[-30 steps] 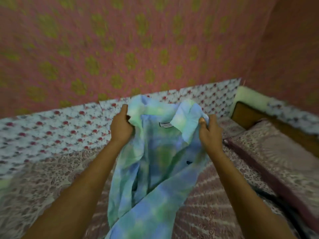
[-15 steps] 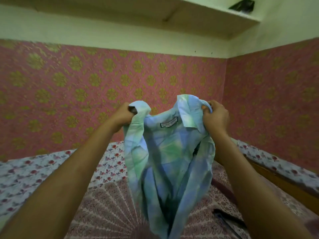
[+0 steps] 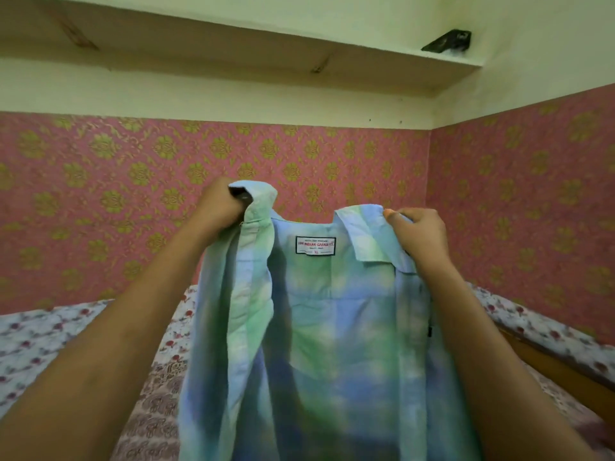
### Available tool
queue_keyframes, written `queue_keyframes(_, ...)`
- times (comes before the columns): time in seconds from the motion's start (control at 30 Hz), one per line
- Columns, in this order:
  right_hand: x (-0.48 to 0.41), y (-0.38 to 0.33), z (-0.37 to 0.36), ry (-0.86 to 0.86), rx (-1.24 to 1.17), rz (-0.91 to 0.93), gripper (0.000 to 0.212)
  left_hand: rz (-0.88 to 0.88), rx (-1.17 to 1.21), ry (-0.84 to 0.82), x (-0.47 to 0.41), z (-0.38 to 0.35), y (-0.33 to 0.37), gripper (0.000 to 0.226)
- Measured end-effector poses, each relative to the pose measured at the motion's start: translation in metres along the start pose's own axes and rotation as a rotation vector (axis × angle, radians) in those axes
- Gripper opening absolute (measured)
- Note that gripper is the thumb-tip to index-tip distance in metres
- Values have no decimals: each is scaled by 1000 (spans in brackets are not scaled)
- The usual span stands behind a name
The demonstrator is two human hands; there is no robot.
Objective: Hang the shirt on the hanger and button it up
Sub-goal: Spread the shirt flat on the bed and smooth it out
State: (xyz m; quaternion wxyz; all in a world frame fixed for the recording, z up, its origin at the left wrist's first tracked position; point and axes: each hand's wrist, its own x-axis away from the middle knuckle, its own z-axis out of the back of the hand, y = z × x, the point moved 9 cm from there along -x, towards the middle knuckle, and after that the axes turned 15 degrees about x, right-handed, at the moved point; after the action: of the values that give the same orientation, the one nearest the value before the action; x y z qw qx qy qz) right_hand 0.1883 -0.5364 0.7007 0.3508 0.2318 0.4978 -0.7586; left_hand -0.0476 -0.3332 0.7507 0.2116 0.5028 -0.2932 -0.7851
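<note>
Now I have the shirt [image 3: 332, 327] raised higher than a second ago, spread open above the bed [image 3: 66, 327], left hand [image 3: 216, 207] and right hand [image 3: 416, 234] each gripping a collar side; no hanger in view yet.

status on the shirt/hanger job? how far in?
Early. Done: the blue-green tie-dye cotton shirt is off the bed and held up open, its white neck label facing the camera. In hand: the left hand and right hand each grip a collar side, spreading it. Left: no hanger is clearly in view, only something dark at the left grip, so hanging and all the buttoning remain.
</note>
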Motion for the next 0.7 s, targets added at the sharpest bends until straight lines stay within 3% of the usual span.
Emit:
queue_keyframes(0.1, -1, 19, -20, -89, 6, -32, 45, 50, -31, -58, -5, -13, -21, 21)
queue_keyframes(0.17, 2, 41, -46, -183, 46, -65, 49, 88, -32, -141, -8, -34, -51, 30)
queue_keyframes(0.27, 19, 87, -106, -381, 124, -128, 51, 200, -21, -295, 1, -77, -120, 28)
queue_keyframes(0.33, 38, 129, -154, -505, 204, -186, 46, 312, -33, -380, 9, -110, -182, 11)
queue_keyframes(0.37, 52, 149, -174, -556, 229, -227, 43, 366, -65, -398, 15, -122, -211, 17)
queue_keyframes(0.43, 73, 196, -226, -581, 240, -318, 48, 467, -104, -399, 21, -154, -285, 34)
queue_keyframes(0.6, 102, 287, -338, -458, 313, -530, 52, 671, -253, -400, 31, -242, -450, 33)
queue_keyframes(0.7, 120, 327, -405, -469, 278, -590, 22, 649, -239, -363, 35, -293, -514, 30)
